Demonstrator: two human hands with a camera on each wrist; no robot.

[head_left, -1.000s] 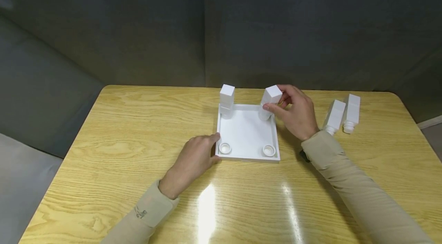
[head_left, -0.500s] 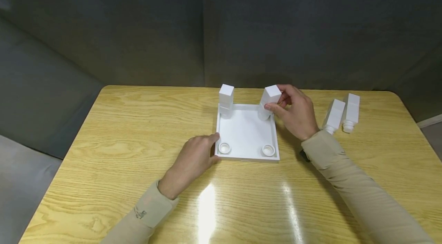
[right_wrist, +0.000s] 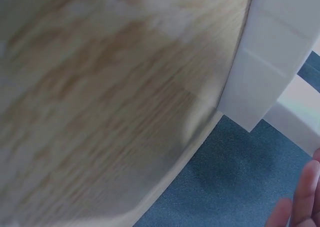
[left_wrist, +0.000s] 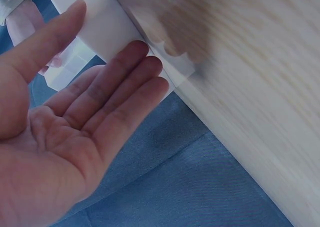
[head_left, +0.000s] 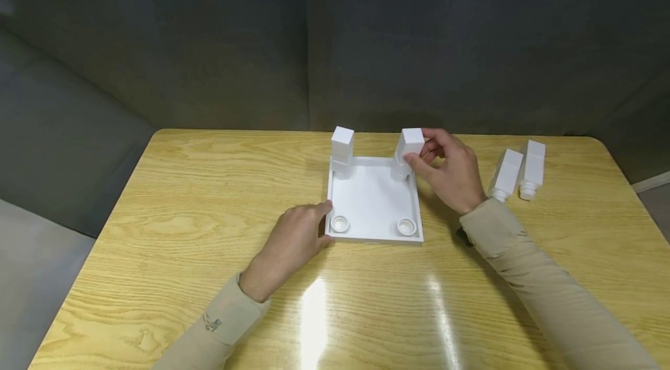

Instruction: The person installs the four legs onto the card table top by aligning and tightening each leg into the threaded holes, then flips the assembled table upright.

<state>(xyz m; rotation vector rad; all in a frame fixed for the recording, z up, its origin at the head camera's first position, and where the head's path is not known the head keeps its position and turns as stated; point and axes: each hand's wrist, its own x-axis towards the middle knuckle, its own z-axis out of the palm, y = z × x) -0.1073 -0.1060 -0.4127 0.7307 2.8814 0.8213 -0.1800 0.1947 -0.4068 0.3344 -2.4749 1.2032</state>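
A shallow white square tabletop [head_left: 374, 204] lies underside up, with a raised rim. One white square table leg [head_left: 342, 146] stands upright in its far left corner. At the far right corner my right hand [head_left: 452, 172] pinches a second white leg [head_left: 410, 143] between thumb and fingers, and this leg stands in the corner socket. My left hand [head_left: 293, 236] rests against the near left side of the tabletop, thumb by the front corner. In the left wrist view its fingers [left_wrist: 122, 104] are nearly straight along the white panel's edge. Fingers [right_wrist: 305, 197] of the right hand show at the right wrist view's lower right.
Two more white legs, a nearer one [head_left: 506, 175] and a farther one [head_left: 533, 169], lie on the wooden table [head_left: 209, 184] at the right, threaded ends toward me. Round threaded sockets, left [head_left: 340, 224] and right [head_left: 406, 227], sit in the tabletop's near corners. A dark partition [head_left: 335, 38] rises behind.
The leg in my right hand has turned a little, its top face now squarer to the view. My right thumb has shifted slightly right. The left hand has stayed in place.
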